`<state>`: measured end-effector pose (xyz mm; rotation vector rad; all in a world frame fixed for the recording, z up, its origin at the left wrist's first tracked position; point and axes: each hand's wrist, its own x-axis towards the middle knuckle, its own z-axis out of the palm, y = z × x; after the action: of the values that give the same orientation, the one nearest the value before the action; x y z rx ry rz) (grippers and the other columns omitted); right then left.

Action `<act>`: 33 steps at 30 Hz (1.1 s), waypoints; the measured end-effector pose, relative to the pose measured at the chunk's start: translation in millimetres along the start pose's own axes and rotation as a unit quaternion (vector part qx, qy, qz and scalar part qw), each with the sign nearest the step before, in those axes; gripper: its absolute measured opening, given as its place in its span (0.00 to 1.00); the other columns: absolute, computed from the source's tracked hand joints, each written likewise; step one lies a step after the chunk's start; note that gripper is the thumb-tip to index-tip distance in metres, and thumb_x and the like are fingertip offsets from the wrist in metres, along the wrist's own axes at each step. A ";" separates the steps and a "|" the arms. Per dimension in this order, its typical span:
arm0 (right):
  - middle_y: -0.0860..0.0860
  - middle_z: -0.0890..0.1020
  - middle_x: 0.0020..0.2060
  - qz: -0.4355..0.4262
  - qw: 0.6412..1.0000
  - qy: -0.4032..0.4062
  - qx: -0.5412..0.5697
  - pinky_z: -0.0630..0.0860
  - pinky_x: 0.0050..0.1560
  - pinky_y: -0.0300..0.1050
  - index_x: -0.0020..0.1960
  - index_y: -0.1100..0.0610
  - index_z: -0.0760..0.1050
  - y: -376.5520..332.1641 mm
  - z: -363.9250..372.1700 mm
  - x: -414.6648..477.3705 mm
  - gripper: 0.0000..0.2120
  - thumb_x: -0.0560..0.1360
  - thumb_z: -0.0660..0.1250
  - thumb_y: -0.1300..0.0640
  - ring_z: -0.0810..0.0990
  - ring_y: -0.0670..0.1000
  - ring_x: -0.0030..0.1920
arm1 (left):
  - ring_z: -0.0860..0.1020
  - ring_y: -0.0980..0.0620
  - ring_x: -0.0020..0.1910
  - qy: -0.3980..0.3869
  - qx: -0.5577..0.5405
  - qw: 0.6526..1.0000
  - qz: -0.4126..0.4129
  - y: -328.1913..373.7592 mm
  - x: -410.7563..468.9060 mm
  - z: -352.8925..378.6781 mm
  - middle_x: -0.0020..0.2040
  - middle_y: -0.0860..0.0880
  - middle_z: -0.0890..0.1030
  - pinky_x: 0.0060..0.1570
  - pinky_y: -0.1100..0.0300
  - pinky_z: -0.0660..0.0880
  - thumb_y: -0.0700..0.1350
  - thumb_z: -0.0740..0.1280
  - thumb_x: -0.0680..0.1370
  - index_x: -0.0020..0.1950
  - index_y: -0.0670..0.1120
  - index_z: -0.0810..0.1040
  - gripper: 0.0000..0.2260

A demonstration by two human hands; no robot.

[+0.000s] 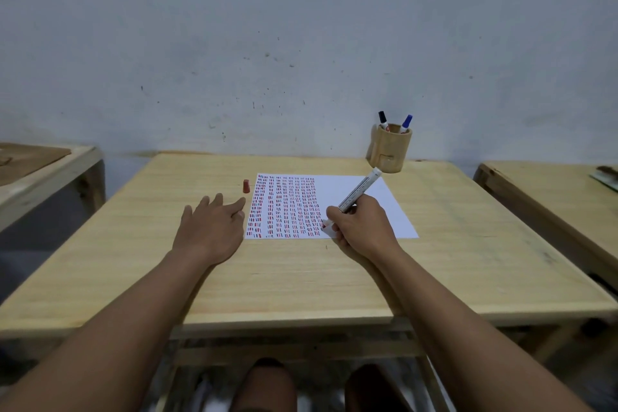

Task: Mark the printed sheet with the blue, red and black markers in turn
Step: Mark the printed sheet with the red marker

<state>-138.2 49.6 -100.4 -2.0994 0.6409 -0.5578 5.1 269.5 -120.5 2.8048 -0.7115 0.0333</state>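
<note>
A white printed sheet (378,207) lies on the wooden table (301,271), its left part filled with columns of small red, blue and black dashes. My right hand (361,227) grips the uncapped red marker (359,191), whose red tip touches the sheet near its bottom edge. Beside the sheet's left edge my left hand (210,227) rests flat on the table, fingers apart and holding nothing. The red cap (246,186) stands on the table just left of the sheet's top corner. The black marker (383,120) and blue marker (406,123) stand capped in a wooden cup (389,150).
The wooden cup stands at the table's back right, close to the grey wall. Another wooden table (40,170) stands to the left and a third one (551,197) to the right, each separated by a gap. My knees show below the table's front edge.
</note>
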 end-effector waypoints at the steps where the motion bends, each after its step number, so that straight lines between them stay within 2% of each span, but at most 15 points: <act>1: 0.53 0.86 0.32 0.000 1.000 0.001 -0.003 0.80 0.40 0.49 0.41 0.63 0.79 0.2 0.2 0.2 0.12 0.72 0.69 0.53 0.85 0.54 0.36 | 0.52 0.42 0.81 -0.001 0.000 1.000 -0.001 -0.2 0.1 0.1 0.82 0.45 0.57 0.77 0.40 0.49 0.53 0.48 0.84 0.80 0.58 0.60 0.23; 6: 0.54 0.85 0.32 0.000 1.000 -0.004 -0.008 0.77 0.36 0.45 0.41 0.63 0.79 -1.3 0.2 -1.1 0.11 0.72 0.69 0.54 0.81 0.50 0.31 | 0.53 0.42 0.81 -0.001 0.006 1.000 0.004 -2.6 2.0 1.8 0.81 0.45 0.59 0.77 0.40 0.51 0.53 0.47 0.83 0.80 0.58 0.60 0.23; 10: 0.53 0.85 0.32 -0.001 1.000 -0.009 -0.021 0.74 0.34 0.43 0.39 0.64 0.79 -2.3 -1.1 -2.1 0.11 0.71 0.69 0.55 0.83 0.52 0.35 | 0.53 0.42 0.81 0.000 0.007 1.000 0.005 -2.3 1.4 1.6 0.81 0.45 0.59 0.77 0.40 0.51 0.53 0.47 0.83 0.80 0.58 0.60 0.23; 16: 0.49 0.84 0.30 0.001 1.000 -0.005 -0.012 0.72 0.31 0.41 0.37 0.61 0.78 -3.6 -2.6 -3.0 0.10 0.72 0.69 0.54 0.80 0.47 0.31 | 0.54 0.42 0.80 0.003 -0.006 1.000 0.000 -0.7 -0.7 0.7 0.81 0.45 0.60 0.77 0.40 0.52 0.53 0.48 0.83 0.79 0.57 0.61 0.23; 18: 0.48 0.83 0.28 0.016 1.000 0.004 0.021 0.74 0.33 0.42 0.38 0.61 0.80 -3.1 -4.0 -2.5 0.11 0.72 0.69 0.53 0.79 0.45 0.28 | 0.57 0.42 0.80 0.011 -0.012 1.000 -0.003 1.1 -0.9 -0.5 0.80 0.45 0.63 0.76 0.41 0.54 0.53 0.49 0.83 0.79 0.56 0.63 0.23; 21: 0.45 0.82 0.25 0.028 0.996 0.016 0.083 0.71 0.32 0.42 0.38 0.59 0.82 -5.5 -7.5 0.0 0.09 0.72 0.69 0.54 0.76 0.42 0.25 | 0.69 0.43 0.72 0.043 -0.023 0.999 -0.024 6.9 0.7 -7.1 0.73 0.47 0.73 0.70 0.44 0.64 0.52 0.54 0.81 0.73 0.54 0.72 0.21; 25: 0.51 0.80 0.30 0.056 0.981 0.016 0.183 0.70 0.30 0.43 0.44 0.62 0.80 -13.9 -10.8 9.9 0.07 0.74 0.71 0.58 0.72 0.49 0.25 | 0.75 0.41 0.65 0.090 -0.091 0.989 -0.076 13.7 18.1 -18.1 0.65 0.46 0.80 0.62 0.46 0.69 0.52 0.59 0.80 0.69 0.50 0.74 0.18; 28: 0.52 0.78 0.31 0.095 0.953 -0.011 0.287 0.73 0.29 0.40 0.49 0.64 0.80 -21.9 -9.7 17.1 0.06 0.75 0.72 0.61 0.73 0.46 0.25 | 0.76 0.42 0.65 0.113 -0.159 0.979 -0.058 15.4 36.3 -20.2 0.66 0.45 0.78 0.59 0.48 0.73 0.50 0.63 0.80 0.74 0.50 0.69 0.21; 30: 0.52 0.77 0.32 0.128 0.926 -0.032 0.355 0.75 0.29 0.37 0.50 0.65 0.80 -28.0 -8.5 21.1 0.06 0.76 0.71 0.63 0.73 0.46 0.28 | 0.75 0.42 0.66 0.109 -0.165 0.980 -0.037 16.2 46.8 -20.0 0.66 0.44 0.77 0.59 0.49 0.73 0.50 0.63 0.81 0.76 0.52 0.67 0.23; 33: 0.53 0.77 0.31 0.167 0.889 -0.051 0.422 0.76 0.29 0.37 0.48 0.65 0.80 -36.0 -7.3 26.6 0.05 0.77 0.68 0.63 0.74 0.47 0.29 | 0.76 0.43 0.65 0.104 -0.142 0.984 -0.013 14.8 58.6 -15.9 0.65 0.45 0.79 0.60 0.51 0.74 0.48 0.63 0.82 0.74 0.53 0.73 0.19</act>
<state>-113.3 47.1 -62.6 -1.1568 0.5451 -0.4150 50.3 233.4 -96.8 2.4926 -0.5794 0.2020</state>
